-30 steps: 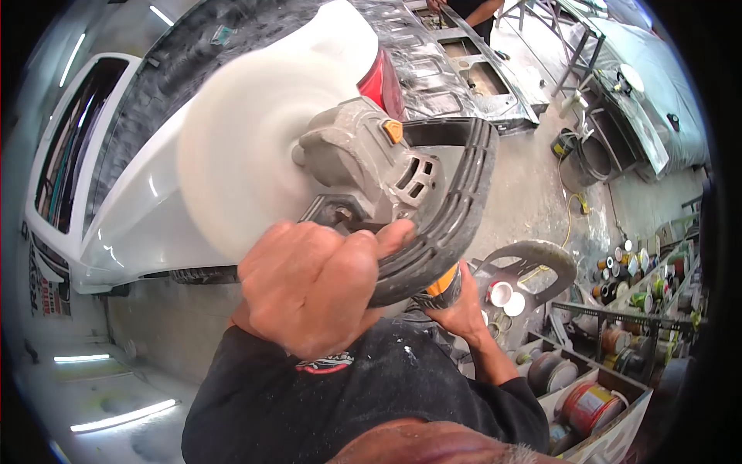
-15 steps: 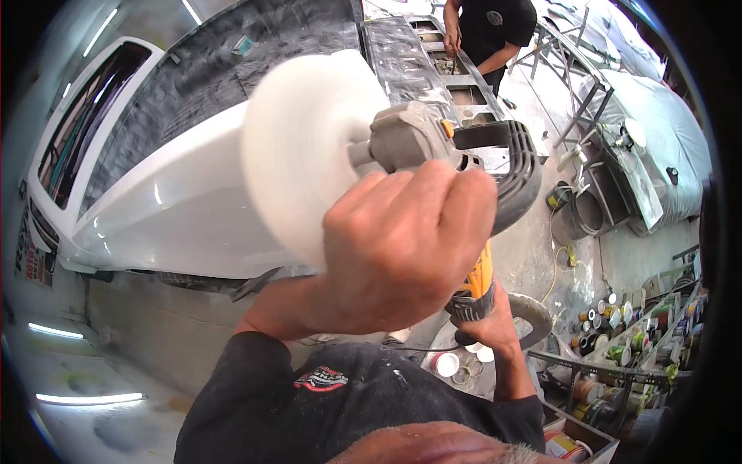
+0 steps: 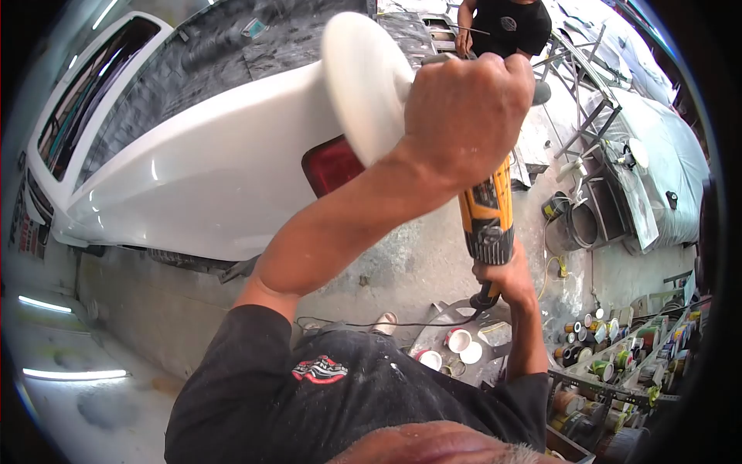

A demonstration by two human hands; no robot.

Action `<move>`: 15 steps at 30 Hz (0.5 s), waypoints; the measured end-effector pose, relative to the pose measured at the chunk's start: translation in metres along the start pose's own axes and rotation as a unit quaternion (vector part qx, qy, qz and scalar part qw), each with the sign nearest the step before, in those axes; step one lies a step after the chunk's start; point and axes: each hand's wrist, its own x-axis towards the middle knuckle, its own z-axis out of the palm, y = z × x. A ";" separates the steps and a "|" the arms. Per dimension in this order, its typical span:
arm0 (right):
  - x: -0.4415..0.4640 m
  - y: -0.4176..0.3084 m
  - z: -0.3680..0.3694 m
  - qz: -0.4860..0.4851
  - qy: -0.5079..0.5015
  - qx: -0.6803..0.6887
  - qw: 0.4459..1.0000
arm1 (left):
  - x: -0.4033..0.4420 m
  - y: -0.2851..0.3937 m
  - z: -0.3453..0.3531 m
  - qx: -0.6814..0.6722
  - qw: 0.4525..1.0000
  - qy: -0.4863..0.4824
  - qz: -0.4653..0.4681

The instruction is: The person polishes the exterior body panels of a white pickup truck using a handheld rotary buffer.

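Observation:
A yellow and black power polisher (image 3: 487,213) is held between my two hands. My left hand (image 3: 470,116) is closed around its front end near the pad, and the handle there is mostly hidden by my fingers. My right hand (image 3: 510,272) wraps the rear grip, where the cord leaves the tool. The round white polishing pad (image 3: 359,77) is blurred and tilted, at the rear end of a white vehicle body panel (image 3: 224,166). Whether it touches the paint I cannot tell. Below the pad, a red tail light (image 3: 334,165) shows, partly covered by my left forearm.
A black power cord (image 3: 363,323) runs past my body. Open tins (image 3: 458,340) sit on a low round surface near my feet. At the back, another person (image 3: 506,27) holds a thin rod. Paint cans (image 3: 603,370) fill a rack at right, near a covered car (image 3: 657,155).
The polisher has swung up and right, its pad now more edge-on to me. The red tail light has come into view. Both hands keep their hold.

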 end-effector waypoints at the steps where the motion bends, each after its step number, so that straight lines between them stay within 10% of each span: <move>1: 0.001 -0.001 -0.002 0.003 0.002 -0.001 1.000 | 0.000 -0.002 0.004 -0.010 1.000 0.005 -0.002; 15: -0.027 0.003 -0.052 0.057 0.037 -0.086 0.994 | -0.043 0.006 0.044 -0.122 0.990 -0.021 -0.067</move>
